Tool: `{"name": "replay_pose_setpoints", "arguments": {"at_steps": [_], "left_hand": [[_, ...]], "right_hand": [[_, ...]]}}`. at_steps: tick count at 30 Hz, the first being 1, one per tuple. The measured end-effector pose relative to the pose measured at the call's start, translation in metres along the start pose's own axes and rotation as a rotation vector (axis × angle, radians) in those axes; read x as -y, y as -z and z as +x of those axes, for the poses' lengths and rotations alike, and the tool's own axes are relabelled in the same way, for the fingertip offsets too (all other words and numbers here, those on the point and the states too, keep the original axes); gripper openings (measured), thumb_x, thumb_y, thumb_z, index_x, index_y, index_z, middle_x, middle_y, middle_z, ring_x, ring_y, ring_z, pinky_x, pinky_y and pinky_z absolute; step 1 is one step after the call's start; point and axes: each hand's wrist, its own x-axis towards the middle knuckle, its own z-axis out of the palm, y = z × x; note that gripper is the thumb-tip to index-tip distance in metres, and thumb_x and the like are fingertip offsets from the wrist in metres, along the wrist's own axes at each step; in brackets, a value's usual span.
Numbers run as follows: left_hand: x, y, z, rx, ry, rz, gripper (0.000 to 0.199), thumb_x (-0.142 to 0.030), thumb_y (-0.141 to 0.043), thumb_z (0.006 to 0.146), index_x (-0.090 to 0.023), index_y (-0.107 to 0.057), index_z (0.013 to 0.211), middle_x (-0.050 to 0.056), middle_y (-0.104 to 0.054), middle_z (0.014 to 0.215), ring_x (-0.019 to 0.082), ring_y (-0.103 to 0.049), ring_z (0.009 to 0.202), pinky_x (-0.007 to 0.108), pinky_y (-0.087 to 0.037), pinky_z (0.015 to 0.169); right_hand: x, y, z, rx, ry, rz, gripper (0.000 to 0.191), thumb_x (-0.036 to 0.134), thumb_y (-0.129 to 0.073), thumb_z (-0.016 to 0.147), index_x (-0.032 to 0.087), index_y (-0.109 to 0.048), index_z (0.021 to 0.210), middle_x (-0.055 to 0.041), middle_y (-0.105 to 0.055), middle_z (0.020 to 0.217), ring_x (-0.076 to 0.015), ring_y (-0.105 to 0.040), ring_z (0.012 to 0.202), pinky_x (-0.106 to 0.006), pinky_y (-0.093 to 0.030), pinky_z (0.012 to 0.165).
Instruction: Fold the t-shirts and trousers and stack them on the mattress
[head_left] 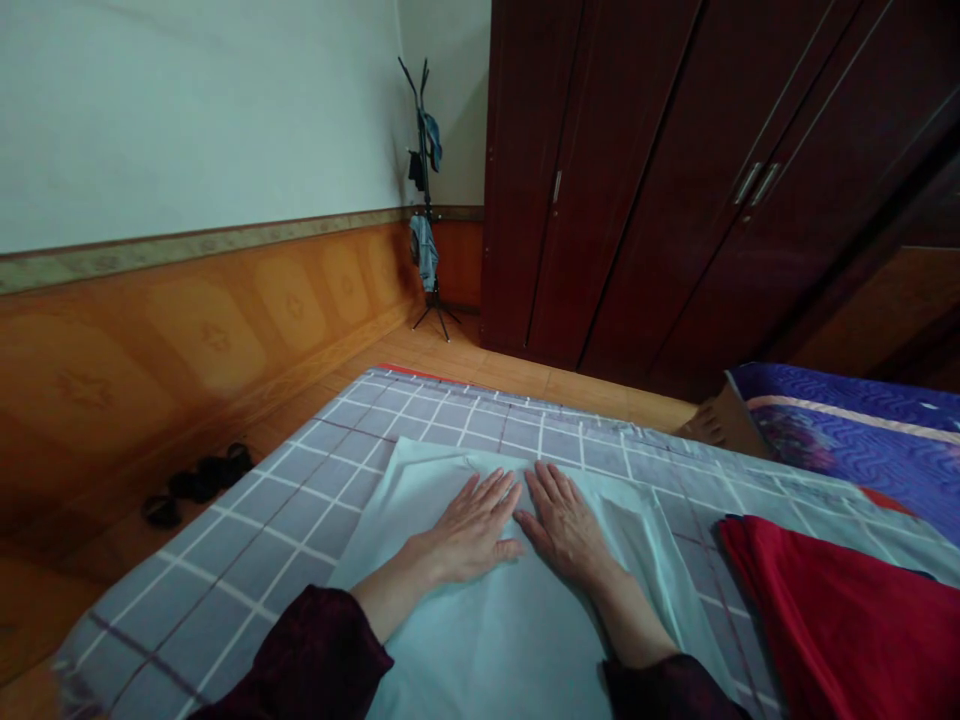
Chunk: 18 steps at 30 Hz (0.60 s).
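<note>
Left hand [476, 530] and right hand [564, 522] lie flat, fingers extended, grasping nothing, on pale cloth [495, 650] at near centre, over a checked cover [292, 525]; seemingly smoothing, next calling for even outward pressure.

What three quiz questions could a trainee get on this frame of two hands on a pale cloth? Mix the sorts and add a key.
1. True or false: the left hand and the right hand both lie flat on the pale cloth.
2. What colour is the other cloth, lying on the checked sheet to the right of the pale one?
a) green
b) red
c) yellow
3. Fill in: in the background, a coat stand stands in the corner beside the dark red ____.

Key: 1. True. 2. b. 3. Wardrobe.
</note>
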Motion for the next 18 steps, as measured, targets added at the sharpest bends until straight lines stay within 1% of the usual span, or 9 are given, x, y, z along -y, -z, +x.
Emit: {"name": "replay_pose_setpoints", "arguments": {"at_steps": [2,4,7,9,11,13,15,16,18], "left_hand": [[0.017,-0.009,-0.007,0.031,0.019,0.031,0.074,-0.060,-0.030,0.093,-0.018,-0.009,0.150,0.011,-0.008,0.157,0.025,-0.003,0.144,0.046,-0.004,0.116],[0.042,-0.010,-0.014,0.015,0.059,0.077,0.073,-0.061,-0.026,0.093,-0.019,-0.007,0.151,0.009,-0.006,0.157,0.023,-0.001,0.144,0.044,-0.002,0.116],[0.081,-0.002,-0.024,-0.014,0.178,0.141,0.069,-0.057,-0.025,0.095,-0.019,-0.009,0.150,0.008,-0.009,0.157,0.021,-0.004,0.144,0.042,-0.003,0.116],[0.097,0.005,-0.029,-0.042,0.297,0.180,0.065,-0.052,-0.027,0.096,-0.019,-0.014,0.150,0.009,-0.013,0.156,0.023,-0.006,0.144,0.044,-0.004,0.116],[0.105,0.008,-0.032,-0.086,0.384,0.218,0.064,-0.049,-0.029,0.096,-0.016,-0.016,0.150,0.011,-0.013,0.156,0.024,-0.006,0.144,0.046,-0.004,0.115],[0.104,0.009,-0.035,-0.094,0.361,0.227,0.065,-0.049,-0.029,0.095,-0.017,-0.015,0.150,0.010,-0.013,0.156,0.023,-0.006,0.144,0.045,-0.004,0.115],[0.100,0.009,-0.039,-0.062,0.313,0.213,0.064,-0.050,-0.028,0.095,-0.019,-0.015,0.150,0.008,-0.014,0.156,0.022,-0.008,0.144,0.044,-0.006,0.115],[0.097,0.010,-0.041,-0.053,0.329,0.213,0.063,-0.050,-0.028,0.095,-0.020,-0.017,0.149,0.008,-0.016,0.156,0.022,-0.009,0.144,0.045,-0.007,0.115],[0.089,0.013,-0.044,-0.075,0.412,0.233,0.063,-0.048,-0.032,0.095,-0.017,-0.023,0.148,0.011,-0.019,0.154,0.025,-0.010,0.144,0.048,-0.006,0.115]], "right_hand": [[-0.005,-0.007,-0.002,0.038,-0.018,-0.051,0.065,0.053,-0.037,0.093,0.007,-0.040,0.140,-0.0186,-0.036,0.146,-0.0312,-0.025,0.138,-0.049,-0.027,0.109],[-0.011,-0.011,-0.003,0.031,-0.052,-0.087,0.069,0.056,-0.034,0.093,0.006,-0.039,0.141,-0.0185,-0.035,0.147,-0.0308,-0.023,0.139,-0.048,-0.025,0.110],[-0.017,-0.012,-0.003,0.012,-0.087,-0.118,0.071,0.058,-0.032,0.093,0.005,-0.038,0.141,-0.0182,-0.036,0.146,-0.0310,-0.023,0.139,-0.047,-0.024,0.111],[-0.017,-0.011,-0.002,0.024,-0.094,-0.125,0.072,0.058,-0.032,0.093,0.005,-0.039,0.141,-0.0185,-0.036,0.146,-0.0318,-0.024,0.139,-0.047,-0.024,0.111],[-0.015,-0.010,-0.002,0.038,-0.100,-0.120,0.072,0.058,-0.031,0.093,0.005,-0.039,0.141,-0.0183,-0.035,0.146,-0.0318,-0.024,0.138,-0.048,-0.024,0.111],[-0.013,-0.009,-0.001,0.043,-0.106,-0.110,0.071,0.058,-0.031,0.093,0.006,-0.039,0.141,-0.0177,-0.035,0.147,-0.0313,-0.024,0.139,-0.048,-0.024,0.111],[-0.012,-0.007,-0.001,0.047,-0.112,-0.109,0.071,0.058,-0.032,0.093,0.006,-0.039,0.141,-0.0175,-0.035,0.147,-0.0312,-0.024,0.139,-0.047,-0.024,0.111],[-0.012,-0.007,-0.001,0.051,-0.115,-0.113,0.071,0.058,-0.033,0.093,0.006,-0.039,0.141,-0.0176,-0.035,0.147,-0.0314,-0.024,0.139,-0.047,-0.023,0.111],[-0.012,-0.006,-0.001,0.060,-0.118,-0.121,0.071,0.057,-0.033,0.093,0.005,-0.039,0.141,-0.0175,-0.035,0.147,-0.0316,-0.024,0.139,-0.046,-0.023,0.111]]}}
